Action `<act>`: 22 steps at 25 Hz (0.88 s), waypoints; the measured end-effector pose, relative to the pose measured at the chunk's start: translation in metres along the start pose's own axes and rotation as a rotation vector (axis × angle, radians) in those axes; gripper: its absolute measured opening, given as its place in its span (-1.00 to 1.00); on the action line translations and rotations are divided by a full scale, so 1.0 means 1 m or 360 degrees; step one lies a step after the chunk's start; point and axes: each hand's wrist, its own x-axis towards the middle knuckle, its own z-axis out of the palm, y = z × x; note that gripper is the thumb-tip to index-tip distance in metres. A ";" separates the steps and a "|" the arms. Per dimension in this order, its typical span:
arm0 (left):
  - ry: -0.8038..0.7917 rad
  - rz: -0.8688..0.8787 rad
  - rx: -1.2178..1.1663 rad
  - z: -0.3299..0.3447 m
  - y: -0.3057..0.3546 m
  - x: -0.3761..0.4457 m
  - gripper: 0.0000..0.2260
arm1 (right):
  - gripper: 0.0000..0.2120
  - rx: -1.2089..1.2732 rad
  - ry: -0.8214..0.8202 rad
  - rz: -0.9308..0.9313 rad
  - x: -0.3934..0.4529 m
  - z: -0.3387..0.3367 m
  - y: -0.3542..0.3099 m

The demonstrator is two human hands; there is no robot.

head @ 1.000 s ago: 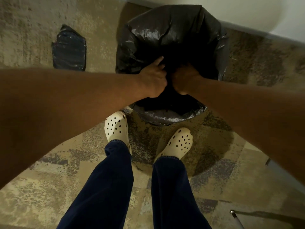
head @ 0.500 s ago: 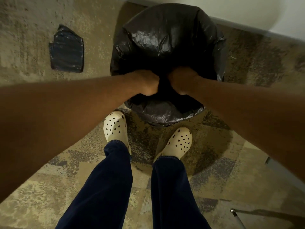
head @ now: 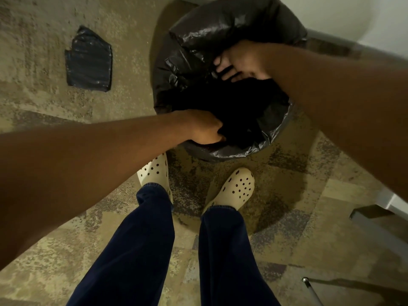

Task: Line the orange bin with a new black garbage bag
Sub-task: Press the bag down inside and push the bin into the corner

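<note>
A black garbage bag [head: 223, 29] is draped over the bin in front of my feet and hides it almost entirely; only a sliver of reddish rim shows under my left hand. My left hand [head: 204, 129] is closed on the bag's edge at the near rim. At the far right side of the opening, my right hand [head: 239, 60] pinches the plastic with its fingers hooked into it. Between the two hands the bag's mouth gapes dark and open.
A folded black bag [head: 89, 60] lies flat on the carpet to the left. A white wall runs behind the bin. My cream clogs [head: 236, 188] stand just in front of it. A metal chair leg [head: 310, 288] shows at the lower right.
Both hands were together at the middle of the bag. Now they have spread apart, left toward the near rim and right toward the far side, pulling the mouth open.
</note>
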 end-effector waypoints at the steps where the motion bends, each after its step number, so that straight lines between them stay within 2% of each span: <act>1: 0.0048 0.0050 0.0049 -0.004 -0.002 -0.002 -0.55 | -0.62 -0.0404 0.0057 -0.0082 -0.010 0.008 0.003; 3: 0.0313 0.0147 0.0403 -0.012 -0.010 -0.014 -0.57 | -0.61 -0.1255 0.0232 -0.0274 -0.033 0.026 0.020; 5: 0.0431 0.0032 0.0877 -0.015 -0.022 -0.025 -0.48 | -0.51 -0.1950 0.0259 -0.0255 -0.060 0.045 0.049; 7: 0.0310 -0.0174 0.1197 -0.016 -0.032 -0.034 -0.39 | -0.35 -0.2316 0.0076 -0.0064 -0.079 0.051 0.073; 9: 0.0185 -0.0228 0.1262 -0.014 -0.037 -0.039 -0.40 | -0.30 -0.2330 0.0017 -0.0033 -0.084 0.048 0.085; 11: 0.0263 -0.0189 0.1216 -0.018 -0.040 -0.042 -0.44 | -0.35 -0.2240 0.0156 -0.0200 -0.086 0.045 0.080; 13: 0.0372 -0.0191 0.1166 -0.021 -0.044 -0.045 -0.46 | -0.46 -0.1977 0.0427 -0.0416 -0.089 0.044 0.072; 16: 0.0403 -0.0156 0.1025 -0.027 -0.049 -0.049 -0.51 | -0.59 -0.1104 0.0627 -0.0493 -0.100 0.037 0.063; 17: 0.0536 -0.0052 0.0881 -0.029 -0.052 -0.050 -0.55 | -0.62 -0.0771 0.0768 -0.0532 -0.107 0.038 0.060; 19: 0.1008 0.0107 0.0360 -0.031 -0.052 -0.056 -0.65 | -0.67 -0.0274 0.1313 -0.0567 -0.121 0.044 0.058; 20: 0.1309 0.0077 0.0045 -0.028 -0.053 -0.062 -0.68 | -0.67 -0.0132 0.1583 -0.0451 -0.128 0.048 0.060; 21: 0.1584 -0.0074 -0.0266 -0.023 -0.055 -0.069 -0.68 | -0.63 -0.0006 0.1749 -0.0230 -0.136 0.052 0.064; 22: 0.1743 -0.0296 -0.0558 -0.015 -0.057 -0.076 -0.65 | -0.56 0.0153 0.1781 0.0033 -0.141 0.054 0.070</act>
